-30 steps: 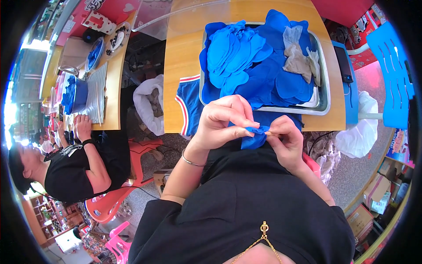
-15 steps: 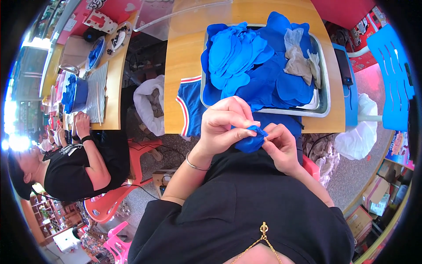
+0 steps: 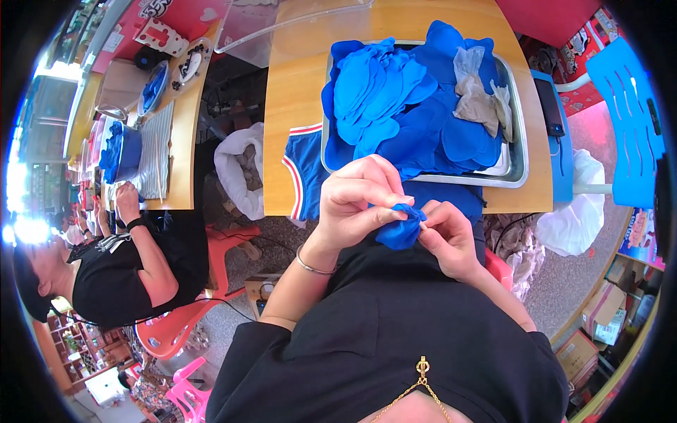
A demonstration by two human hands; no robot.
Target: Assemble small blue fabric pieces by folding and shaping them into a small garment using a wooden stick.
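Between my hands, just off the table's near edge, is a small gathered piece of blue fabric (image 3: 399, 233). My left hand (image 3: 358, 201) pinches its upper edge between thumb and fingers. On the other side, my right hand (image 3: 450, 236) is closed at the fabric's right edge, thumb against fingers. Beyond my hands stands a metal tray (image 3: 520, 120) heaped with petal-shaped blue fabric pieces (image 3: 377, 88), lighter ones at the left and darker ones around them. A clear plastic bag (image 3: 474, 92) with beige contents lies on the pile.
A blue garment with red and white trim (image 3: 303, 176) lies left of the tray on the wooden table (image 3: 289, 84). A blue chair (image 3: 624, 130) is at the right. On the left a person (image 3: 113, 275) works at another table. A white sack (image 3: 240, 169) stands between the tables.
The gathered fabric has turned slightly between my fingers, and my left fingers have shifted a little on it. Both hands stay in nearly the same place.
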